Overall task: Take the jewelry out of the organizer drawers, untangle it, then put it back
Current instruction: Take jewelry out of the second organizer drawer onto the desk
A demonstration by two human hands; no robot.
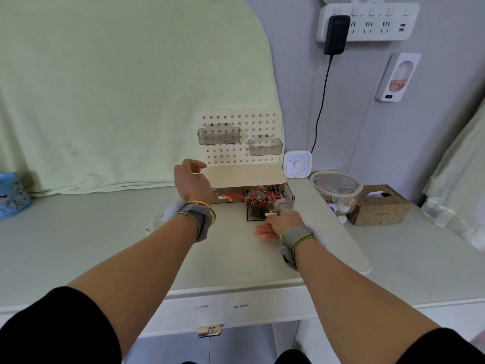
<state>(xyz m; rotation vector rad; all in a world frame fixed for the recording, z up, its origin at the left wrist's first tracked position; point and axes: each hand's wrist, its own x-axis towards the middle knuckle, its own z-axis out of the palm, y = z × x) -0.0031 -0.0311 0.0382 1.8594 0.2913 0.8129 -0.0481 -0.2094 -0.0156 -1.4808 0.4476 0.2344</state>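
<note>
My cream organizer has a back panel dotted with round holes. Its smoky clear drawer shows red and dark jewelry. I see a gold bangle, grey wrist straps edged yellow-green, the pale worktop and a blue flowered pot.

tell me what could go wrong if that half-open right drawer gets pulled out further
1. The red jewelry tangle heaps above the rim of the right drawer and seems to trail toward the left drawer. More pulling may snag it or drag it out.
2. The right hand grips the handle, while the left hand seems only to hover by the organizer, so the whole unit might slide forward.
</note>
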